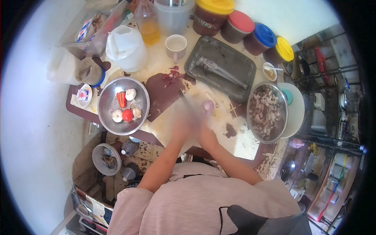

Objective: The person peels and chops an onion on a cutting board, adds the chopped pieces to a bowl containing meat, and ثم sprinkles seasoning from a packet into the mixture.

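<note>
My left hand (182, 127) and my right hand (203, 130) are close together over a pale flat board (164, 124) on the table. A blur covers both hands, so their fingers and grip cannot be made out. The dark blade of a knife (184, 100) points away from me, its lower end lost in the blur; which hand has it is unclear. Just beyond my right hand is a purple shallot (208, 105). Reddish shallot skins (172, 76) lie farther back on the table.
At left, a steel colander (102, 117) holds garlic bulbs, a tomato and a red pepper-like piece. A dark metal tray (205, 48) bears tongs (223, 73). On the right, a metal bowl (284, 117) contains chopped pale pieces. A mug (175, 48) and lidded tubs (236, 26) stand behind.
</note>
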`<state>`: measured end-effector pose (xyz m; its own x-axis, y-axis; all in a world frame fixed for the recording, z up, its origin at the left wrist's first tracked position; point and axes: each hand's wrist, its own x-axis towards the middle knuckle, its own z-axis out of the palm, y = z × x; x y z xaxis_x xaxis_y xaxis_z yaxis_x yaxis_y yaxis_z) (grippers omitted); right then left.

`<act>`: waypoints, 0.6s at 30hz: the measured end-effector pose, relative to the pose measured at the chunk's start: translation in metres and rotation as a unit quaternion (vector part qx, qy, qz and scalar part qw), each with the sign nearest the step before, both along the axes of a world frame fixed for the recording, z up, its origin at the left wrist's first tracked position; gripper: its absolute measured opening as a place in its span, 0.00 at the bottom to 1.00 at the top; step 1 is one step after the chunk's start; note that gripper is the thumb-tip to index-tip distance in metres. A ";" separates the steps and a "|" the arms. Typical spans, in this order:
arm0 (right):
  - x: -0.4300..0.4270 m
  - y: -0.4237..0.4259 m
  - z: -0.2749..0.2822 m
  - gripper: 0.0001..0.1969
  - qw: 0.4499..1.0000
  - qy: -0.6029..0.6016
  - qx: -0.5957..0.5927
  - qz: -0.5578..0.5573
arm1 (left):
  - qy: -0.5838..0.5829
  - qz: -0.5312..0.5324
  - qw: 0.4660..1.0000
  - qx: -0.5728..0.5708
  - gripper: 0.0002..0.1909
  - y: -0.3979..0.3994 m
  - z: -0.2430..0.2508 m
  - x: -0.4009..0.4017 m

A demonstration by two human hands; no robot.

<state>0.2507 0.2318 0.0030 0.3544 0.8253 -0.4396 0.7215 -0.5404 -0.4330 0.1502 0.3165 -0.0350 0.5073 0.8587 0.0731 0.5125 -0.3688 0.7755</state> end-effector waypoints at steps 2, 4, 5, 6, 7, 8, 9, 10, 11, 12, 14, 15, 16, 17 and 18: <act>0.012 0.004 -0.006 0.18 1.000 0.002 0.004 0.024 | 0.002 -0.010 1.000 0.008 0.05 0.001 0.002 -0.002; 0.015 0.013 0.006 0.19 0.999 0.002 0.011 0.050 | 0.002 -0.018 1.000 0.018 0.05 0.005 0.006 -0.002; 0.014 0.013 0.014 0.20 0.999 0.010 0.006 0.041 | -0.011 -0.010 1.000 0.006 0.05 0.005 0.008 -0.002; 0.011 0.012 0.024 0.22 0.999 0.019 0.000 0.031 | -0.023 -0.002 1.000 -0.008 0.05 0.003 0.009 -0.003; 0.006 0.008 0.015 0.22 0.999 0.019 0.000 0.031 | -0.022 -0.002 1.000 -0.008 0.05 0.002 0.006 -0.003; -0.001 0.004 -0.002 0.22 1.000 0.012 0.000 0.015 | -0.032 -0.003 0.999 -0.007 0.05 0.001 0.003 -0.004; -0.007 0.006 -0.002 0.23 1.000 0.006 0.000 -0.003 | -0.041 -0.004 0.999 -0.006 0.06 0.001 0.003 -0.005; -0.006 0.007 -0.001 0.23 1.000 0.007 0.000 -0.003 | -0.040 -0.005 0.999 -0.006 0.06 0.000 0.004 -0.009; -0.002 0.008 0.000 0.23 1.000 0.020 0.009 0.002 | -0.028 -0.022 0.999 0.007 0.08 0.000 0.005 -0.014; 0.005 0.014 0.008 0.23 0.999 0.027 0.018 0.009 | -0.021 -0.037 0.999 0.021 0.10 0.002 0.012 -0.014; 0.020 0.016 0.013 0.24 1.000 0.022 -0.001 0.019 | -0.018 -0.054 0.997 0.053 0.13 -0.001 0.046 -0.015; 0.019 0.018 0.020 0.24 0.999 0.026 -0.018 0.043 | -0.005 -0.058 0.994 0.087 0.16 -0.003 0.059 -0.022; 0.018 0.017 0.027 0.24 0.998 0.028 -0.017 0.048 | -0.002 -0.054 0.995 0.088 0.16 -0.005 0.055 -0.027; 0.016 0.015 0.035 0.23 0.998 0.031 -0.024 0.045 | -0.018 -0.047 0.999 0.011 0.18 -0.008 0.045 -0.030; 0.012 0.013 0.041 0.22 0.998 0.034 -0.030 0.044 | -0.036 -0.039 0.997 -0.065 0.19 -0.009 0.037 -0.034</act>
